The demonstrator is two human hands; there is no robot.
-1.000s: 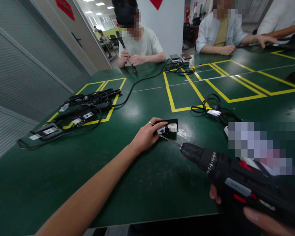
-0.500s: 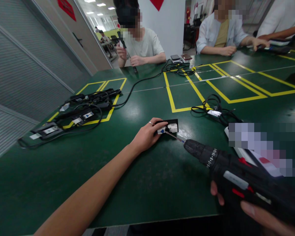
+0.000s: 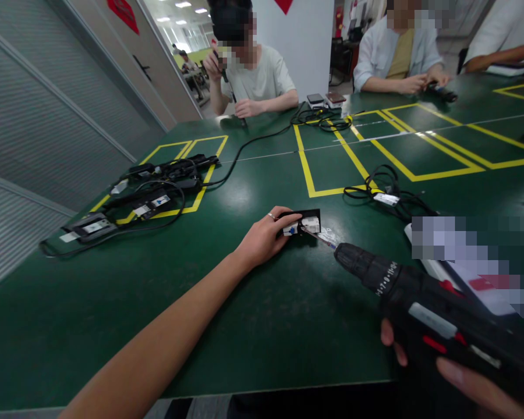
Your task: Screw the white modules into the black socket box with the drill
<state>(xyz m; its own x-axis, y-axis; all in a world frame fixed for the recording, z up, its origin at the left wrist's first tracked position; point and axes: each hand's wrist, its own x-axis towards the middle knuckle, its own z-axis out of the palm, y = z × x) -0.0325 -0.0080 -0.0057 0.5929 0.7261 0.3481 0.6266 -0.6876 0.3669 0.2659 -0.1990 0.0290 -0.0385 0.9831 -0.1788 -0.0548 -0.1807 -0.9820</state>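
On the green table, my left hand (image 3: pixel 268 234), with a ring on one finger, grips a small black part with white labels (image 3: pixel 311 223) that stands on its edge. My right hand (image 3: pixel 456 372) is wrapped around the handle of a black and red cordless drill (image 3: pixel 402 285) at the lower right. The drill's long thin bit (image 3: pixel 321 237) points up and to the left, its tip at the labelled face of the part. Whether the tip sits in a screw is too small to tell.
Black adapters and cables (image 3: pixel 157 195) lie bundled at the left. Another coiled cable (image 3: pixel 386 198) lies to the right, beside a white-edged device (image 3: pixel 423 256). Yellow tape (image 3: pixel 311 174) marks rectangles on the table (image 3: pixel 244 326). Across it, a person (image 3: pixel 262 73) holds a long thin tool; others sit farther right.
The view has shifted slightly. My hands keep the same holds, with the bit still at the part. Across the table, one person has raised a hand; another has drawn a dark object closer.
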